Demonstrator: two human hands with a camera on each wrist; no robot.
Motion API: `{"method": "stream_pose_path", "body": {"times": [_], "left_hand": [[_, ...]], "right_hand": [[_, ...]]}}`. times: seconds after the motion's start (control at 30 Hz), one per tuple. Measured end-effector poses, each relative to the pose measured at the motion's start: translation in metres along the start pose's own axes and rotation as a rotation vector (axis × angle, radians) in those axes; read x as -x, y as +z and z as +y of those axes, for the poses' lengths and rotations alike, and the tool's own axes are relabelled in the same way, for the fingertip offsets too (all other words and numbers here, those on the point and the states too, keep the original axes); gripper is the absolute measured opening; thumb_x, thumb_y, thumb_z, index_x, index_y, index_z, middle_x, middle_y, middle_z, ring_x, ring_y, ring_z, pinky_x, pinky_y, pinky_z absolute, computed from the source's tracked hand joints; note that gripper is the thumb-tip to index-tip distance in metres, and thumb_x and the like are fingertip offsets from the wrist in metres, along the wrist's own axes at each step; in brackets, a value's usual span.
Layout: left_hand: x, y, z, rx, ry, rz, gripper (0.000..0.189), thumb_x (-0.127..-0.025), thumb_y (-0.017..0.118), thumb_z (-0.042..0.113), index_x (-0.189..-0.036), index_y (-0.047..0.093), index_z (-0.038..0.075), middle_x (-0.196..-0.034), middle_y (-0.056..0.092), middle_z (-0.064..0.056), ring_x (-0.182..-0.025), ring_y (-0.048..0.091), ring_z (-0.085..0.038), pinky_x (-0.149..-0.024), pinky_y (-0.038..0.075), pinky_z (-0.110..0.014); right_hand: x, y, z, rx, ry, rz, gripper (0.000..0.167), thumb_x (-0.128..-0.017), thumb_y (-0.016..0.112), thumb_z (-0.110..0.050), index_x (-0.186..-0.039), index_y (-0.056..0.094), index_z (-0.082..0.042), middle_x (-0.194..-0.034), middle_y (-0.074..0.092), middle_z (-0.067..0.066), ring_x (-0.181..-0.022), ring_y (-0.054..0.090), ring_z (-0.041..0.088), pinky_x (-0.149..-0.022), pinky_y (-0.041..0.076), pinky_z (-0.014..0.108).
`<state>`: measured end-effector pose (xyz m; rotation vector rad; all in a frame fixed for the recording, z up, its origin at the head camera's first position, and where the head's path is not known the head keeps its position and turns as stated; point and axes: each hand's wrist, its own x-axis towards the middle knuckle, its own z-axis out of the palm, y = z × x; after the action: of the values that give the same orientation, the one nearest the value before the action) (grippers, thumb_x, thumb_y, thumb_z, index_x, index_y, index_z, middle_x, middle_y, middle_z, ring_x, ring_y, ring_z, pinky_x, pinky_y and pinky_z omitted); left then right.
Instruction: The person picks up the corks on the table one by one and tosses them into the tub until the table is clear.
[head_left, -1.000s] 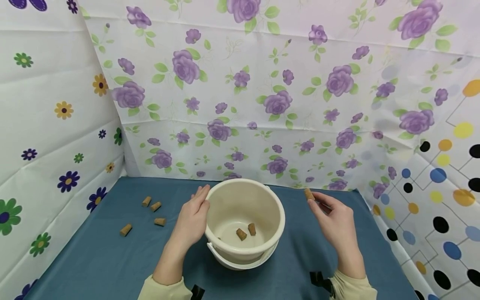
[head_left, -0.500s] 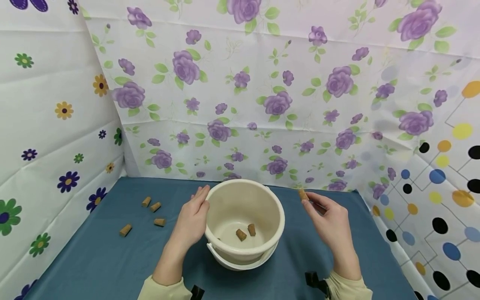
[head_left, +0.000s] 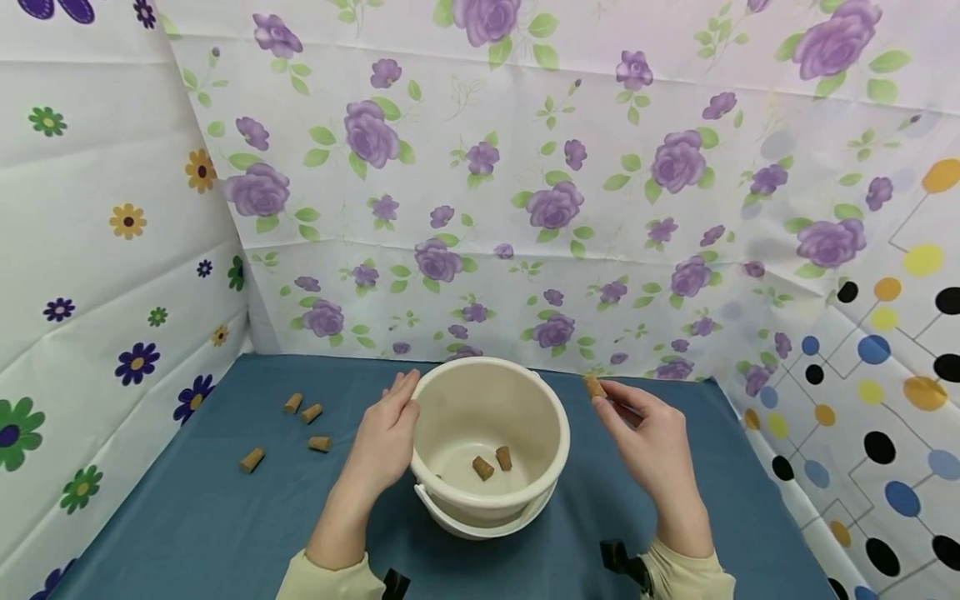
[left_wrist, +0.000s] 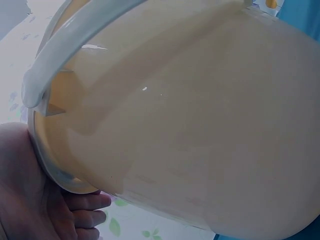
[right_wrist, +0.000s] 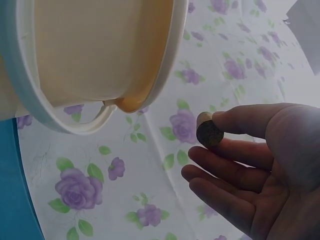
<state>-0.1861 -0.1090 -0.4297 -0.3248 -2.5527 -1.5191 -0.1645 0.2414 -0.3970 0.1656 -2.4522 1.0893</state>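
A cream bucket (head_left: 491, 400) stands mid-table, its handle (head_left: 480, 530) hanging down on the near side. Two corks lie plainly on its floor, one of them this brown cork (head_left: 482, 468); a sliver of another shows by the near left wall. My left hand (head_left: 384, 437) rests against the bucket's left rim, fingers straight and pointing away. To the right of the bucket, my right hand (head_left: 654, 437) pinches a cork (right_wrist: 209, 129) between thumb and forefinger, the other fingers spread loosely below. In the head view that cork is raised near the height of the bucket's rim.
Several loose corks lie left of the bucket, including a cork (head_left: 252, 460) nearest the front and a cork (head_left: 319, 444) closest to my left hand. A blue cloth (head_left: 195, 517) covers the table. Patterned sheets enclose the back and both sides, with a purple-rose sheet (head_left: 480, 208) behind.
My right hand has moved left toward the bucket with the cork in its pinch. The left hand, the bucket and the loose corks have stayed in place.
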Motion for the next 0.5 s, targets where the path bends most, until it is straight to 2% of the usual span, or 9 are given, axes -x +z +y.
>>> {"method": "stream_pose_path", "body": {"times": [0.5], "left_hand": [[-0.0012, 0.0008, -0.0006, -0.004, 0.007, 0.004, 0.051, -0.117, 0.037, 0.017, -0.166, 0.036, 0.004, -0.171, 0.032, -0.014, -0.162, 0.019, -0.029, -0.133, 0.009, -0.054]], "right_hand": [[0.0006, 0.0003, -0.0045, 0.003, -0.031, 0.01, 0.034, -0.104, 0.075, -0.026, -0.132, 0.077, -0.007, -0.127, 0.075, 0.014, -0.115, 0.074, 0.032, -0.095, 0.061, 0.042]]}}
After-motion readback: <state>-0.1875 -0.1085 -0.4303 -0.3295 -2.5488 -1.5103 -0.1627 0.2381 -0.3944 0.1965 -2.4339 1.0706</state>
